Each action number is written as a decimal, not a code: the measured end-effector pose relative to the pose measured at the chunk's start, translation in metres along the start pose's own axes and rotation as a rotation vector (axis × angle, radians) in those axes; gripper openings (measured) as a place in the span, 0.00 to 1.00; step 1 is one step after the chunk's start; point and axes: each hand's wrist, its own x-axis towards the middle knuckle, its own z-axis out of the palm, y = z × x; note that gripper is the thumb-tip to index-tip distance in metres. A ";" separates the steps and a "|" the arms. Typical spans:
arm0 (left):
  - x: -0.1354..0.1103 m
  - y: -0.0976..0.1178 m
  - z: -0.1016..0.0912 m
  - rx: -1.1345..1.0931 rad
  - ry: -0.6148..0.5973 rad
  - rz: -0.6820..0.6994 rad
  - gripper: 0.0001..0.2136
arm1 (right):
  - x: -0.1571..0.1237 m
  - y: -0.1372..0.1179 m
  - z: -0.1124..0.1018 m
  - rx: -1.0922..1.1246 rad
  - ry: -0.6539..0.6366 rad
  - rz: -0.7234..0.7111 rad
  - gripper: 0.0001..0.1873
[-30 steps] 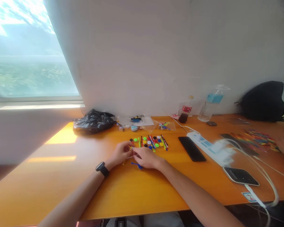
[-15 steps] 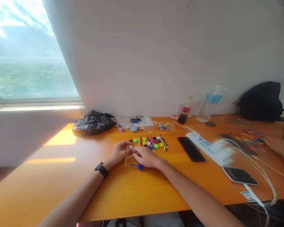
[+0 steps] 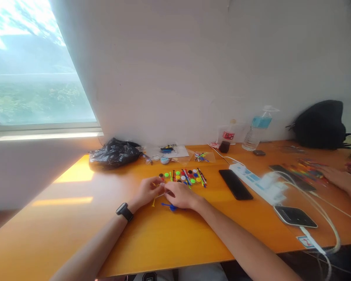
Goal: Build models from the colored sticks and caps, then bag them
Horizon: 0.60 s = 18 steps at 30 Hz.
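Observation:
My left hand (image 3: 148,191), with a dark watch on its wrist, is closed, fingertips pinching a small white round piece (image 3: 162,185). Against it my right hand (image 3: 179,195) is closed on a thin white plastic stick (image 3: 160,195), which slants out to the left between the hands. A yellow stick (image 3: 153,203) shows just below my left fingers; whether it is touched I cannot tell. Below my right hand lies a blue round piece (image 3: 172,208) with a blue arrow-like stick. Beyond the hands are rows of coloured discs and sticks (image 3: 187,176). My fingertips partly hide the pieces.
A black phone (image 3: 235,184) and a white power strip (image 3: 251,180) with cables lie to the right. Behind are a black plastic bag (image 3: 115,153), a bag of sticks (image 3: 203,157) and a water bottle (image 3: 253,134). Another person's hand (image 3: 336,177) is over coloured pieces at far right.
My hands have come closer together at the fingertips, covering more of the white round piece. The yellow stick's visible end has shifted slightly left. The blue piece stays put.

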 end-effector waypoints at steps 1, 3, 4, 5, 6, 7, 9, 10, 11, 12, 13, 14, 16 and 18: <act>0.000 -0.001 0.000 0.002 0.001 -0.001 0.17 | 0.000 0.000 -0.001 -0.013 0.002 -0.002 0.04; 0.000 -0.002 0.000 0.005 0.000 0.001 0.17 | 0.000 0.000 -0.002 -0.040 0.002 -0.002 0.05; 0.000 -0.002 0.000 0.008 -0.001 0.004 0.17 | 0.000 0.001 -0.002 -0.052 0.001 -0.001 0.06; 0.000 -0.003 0.000 0.014 -0.005 0.008 0.18 | 0.000 0.001 -0.002 -0.061 -0.001 -0.001 0.07; 0.000 -0.003 0.000 0.021 -0.008 0.013 0.18 | 0.000 0.002 -0.002 -0.070 -0.002 0.001 0.07; 0.000 -0.004 0.000 0.029 -0.011 0.019 0.18 | 0.000 0.002 -0.002 -0.076 0.000 0.004 0.07; 0.000 -0.006 0.000 0.046 -0.015 0.028 0.18 | 0.000 0.003 -0.002 -0.081 0.004 0.006 0.07; 0.000 -0.007 0.000 0.053 -0.015 0.030 0.18 | 0.000 0.003 -0.002 -0.079 0.005 0.007 0.07; 0.000 -0.009 0.001 0.055 -0.013 0.031 0.18 | 0.000 0.003 -0.002 -0.074 0.004 0.007 0.07; 0.000 -0.012 0.001 0.051 -0.009 0.031 0.18 | 0.000 0.003 -0.002 -0.065 0.002 0.005 0.07; 0.001 -0.014 0.002 0.044 -0.003 0.031 0.19 | 0.000 0.002 -0.002 -0.052 -0.002 0.002 0.08; 0.001 -0.017 0.002 0.036 0.007 0.032 0.19 | 0.000 0.002 -0.002 -0.036 -0.003 0.001 0.08; 0.003 -0.021 0.003 0.023 0.029 0.043 0.19 | 0.001 0.002 -0.003 -0.001 0.007 0.002 0.08; 0.004 -0.023 0.004 0.008 0.045 0.060 0.18 | 0.002 0.003 -0.004 0.035 0.034 0.001 0.07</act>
